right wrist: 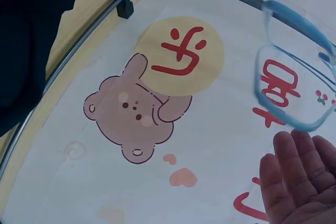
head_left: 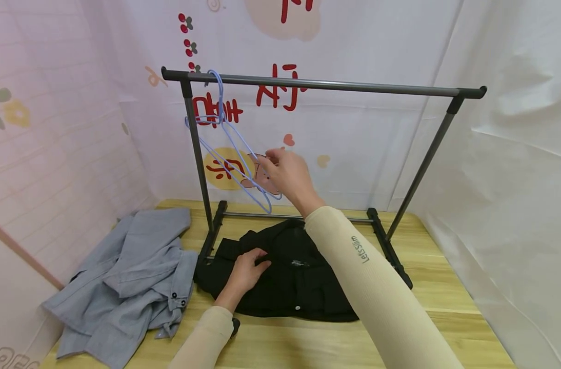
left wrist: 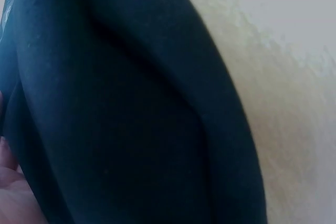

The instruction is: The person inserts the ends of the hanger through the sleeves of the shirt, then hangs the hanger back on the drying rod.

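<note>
Across the bottom of the frame spreads a wood-grain table. Low centre, the left hand rests at a black garment; whether it pinches cloth, I cannot tell. At lower left lies a crumpled grey garment. Mid-frame, the right hand reaches close by blue hangers, fingers extended, apparently holding nothing. Fetching a hanger seems the step; next calls for gripping one and unhooking it from the rail, upper centre.

Free rail right of blue hangers
</note>
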Action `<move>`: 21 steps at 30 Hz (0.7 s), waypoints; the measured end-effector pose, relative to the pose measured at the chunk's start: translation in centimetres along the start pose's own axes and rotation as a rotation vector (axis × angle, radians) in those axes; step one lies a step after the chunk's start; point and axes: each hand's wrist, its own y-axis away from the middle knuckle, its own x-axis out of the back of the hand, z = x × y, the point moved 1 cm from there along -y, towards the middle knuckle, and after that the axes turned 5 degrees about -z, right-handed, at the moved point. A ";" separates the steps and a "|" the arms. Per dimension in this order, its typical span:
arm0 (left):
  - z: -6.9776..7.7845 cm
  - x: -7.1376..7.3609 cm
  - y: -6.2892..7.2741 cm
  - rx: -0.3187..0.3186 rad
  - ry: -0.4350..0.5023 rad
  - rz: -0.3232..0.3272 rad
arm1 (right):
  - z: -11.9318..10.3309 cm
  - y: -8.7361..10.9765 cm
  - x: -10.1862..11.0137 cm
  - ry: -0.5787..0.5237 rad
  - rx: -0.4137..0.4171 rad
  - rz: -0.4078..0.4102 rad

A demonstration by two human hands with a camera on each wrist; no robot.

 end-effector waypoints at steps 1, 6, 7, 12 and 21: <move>0.0 0.0 0.0 0.003 -0.003 0.002 | -0.2 -0.3 -0.1 0.021 0.004 0.000; -0.1 0.0 0.0 0.030 0.002 -0.008 | -1.2 -1.4 -0.5 0.047 -0.036 -0.009; -0.1 -0.1 0.0 0.030 0.001 -0.010 | -1.4 -1.5 -0.6 0.049 -0.044 -0.009; 0.1 -0.1 0.0 0.032 0.005 -0.013 | -2.0 -1.6 -0.9 0.043 -0.041 0.024; -0.1 -0.2 0.0 0.022 0.006 -0.010 | -1.7 -1.2 -0.1 -0.027 -0.002 0.233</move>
